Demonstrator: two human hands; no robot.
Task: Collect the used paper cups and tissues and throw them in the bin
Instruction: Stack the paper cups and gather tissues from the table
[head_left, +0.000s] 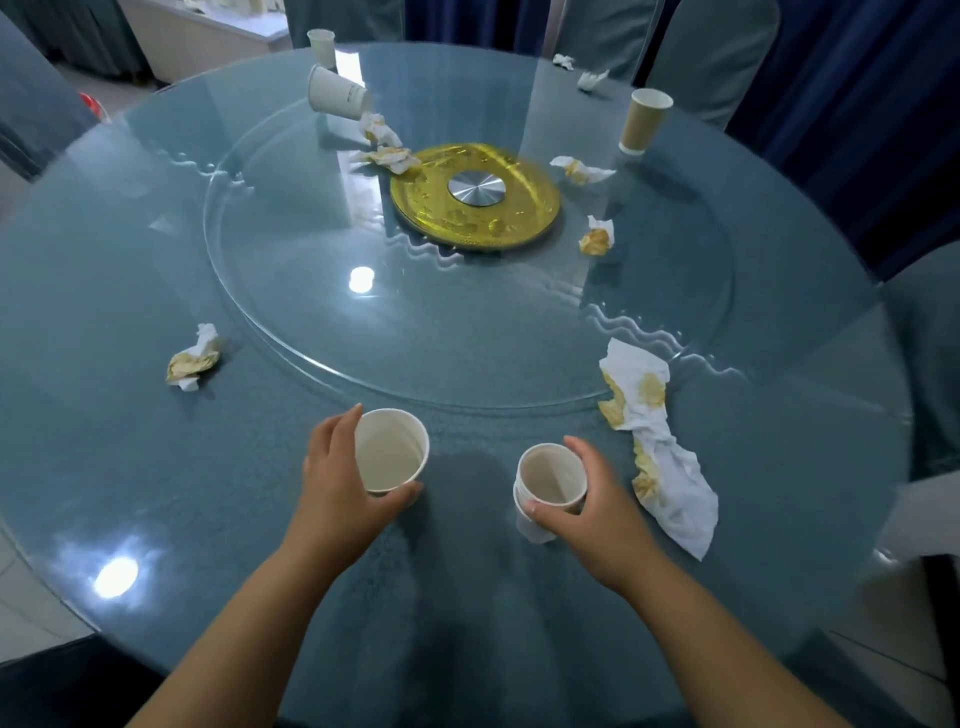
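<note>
L grip (337, 483) on empty white cup (390, 451), R grip (597, 506) on nested cups (551, 477)

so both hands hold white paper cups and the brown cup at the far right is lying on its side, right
No. In the head view the brown cup stands upright at the far right; the tipped one is a white cup at the far left. The rest holds: the left hand grips a white paper cup and the right hand grips nested white cups.
</note>
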